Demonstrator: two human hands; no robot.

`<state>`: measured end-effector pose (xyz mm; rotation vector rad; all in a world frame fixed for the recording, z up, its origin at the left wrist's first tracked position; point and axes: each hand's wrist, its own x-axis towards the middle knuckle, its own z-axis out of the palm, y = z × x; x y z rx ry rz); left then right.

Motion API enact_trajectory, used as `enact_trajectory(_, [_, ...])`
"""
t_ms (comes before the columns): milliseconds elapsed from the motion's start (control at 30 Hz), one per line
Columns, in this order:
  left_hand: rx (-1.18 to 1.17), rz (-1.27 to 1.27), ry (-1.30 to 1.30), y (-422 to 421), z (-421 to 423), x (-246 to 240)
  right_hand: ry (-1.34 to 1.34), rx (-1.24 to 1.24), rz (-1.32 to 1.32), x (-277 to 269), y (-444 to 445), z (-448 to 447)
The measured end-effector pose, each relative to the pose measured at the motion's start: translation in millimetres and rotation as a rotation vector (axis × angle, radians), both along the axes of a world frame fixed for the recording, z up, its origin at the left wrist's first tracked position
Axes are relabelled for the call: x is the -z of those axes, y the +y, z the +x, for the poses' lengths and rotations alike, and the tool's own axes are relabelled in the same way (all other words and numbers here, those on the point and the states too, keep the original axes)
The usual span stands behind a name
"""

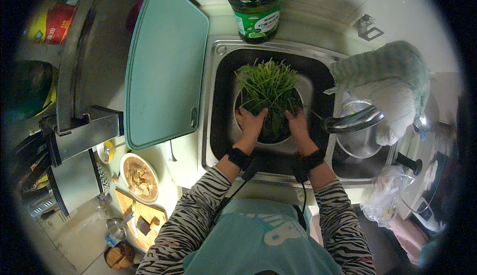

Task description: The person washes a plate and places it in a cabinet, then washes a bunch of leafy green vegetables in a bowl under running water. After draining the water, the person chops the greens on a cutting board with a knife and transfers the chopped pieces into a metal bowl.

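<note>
A thick bunch of leafy greens [269, 83] with thin stems sits in a round, pale-rimmed bowl [275, 143] in the stainless steel sink basin [316, 77]. My left hand [252, 124] grips the near left side of the bunch, thumb on top. On the near right side, my right hand [298, 124] holds the same greens. Leaves and shadow hide most of the fingers of both hands. The stems fan out towards the far side of the bowl, beyond my hands. Both wrists wear black bands.
Right of the basin, a chrome faucet [354, 122] reaches in, near a plush striped cloth [380, 73]. A large detergent bottle [256, 14] stands behind the sink. To the left are a green cutting board [167, 62], a bowl of food pieces [139, 178] and a wooden board [143, 209].
</note>
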<state>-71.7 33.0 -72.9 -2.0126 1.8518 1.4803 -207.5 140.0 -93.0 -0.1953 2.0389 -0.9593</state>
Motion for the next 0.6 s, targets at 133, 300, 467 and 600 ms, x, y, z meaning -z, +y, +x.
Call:
enact_trajectory(133, [-0.015,0.105,0.22,-18.3,-22.6,30.0,-0.16,-0.039,-0.096,-4.3,-33.0,6.0])
enact_trajectory(300, [0.122,0.331,0.637,-29.6,-25.9,33.4,-0.51,-0.106,-0.116,15.5,-30.9,1.9])
enact_trajectory(467, [0.157,0.312,0.645,-35.2,3.4,34.8,-0.352,0.089,-0.199,37.2,-20.6,0.1])
enact_trajectory(600, [0.088,-0.122,0.413,-25.3,7.3,52.3,-0.01,0.058,-0.044,35.1,-12.9,13.1])
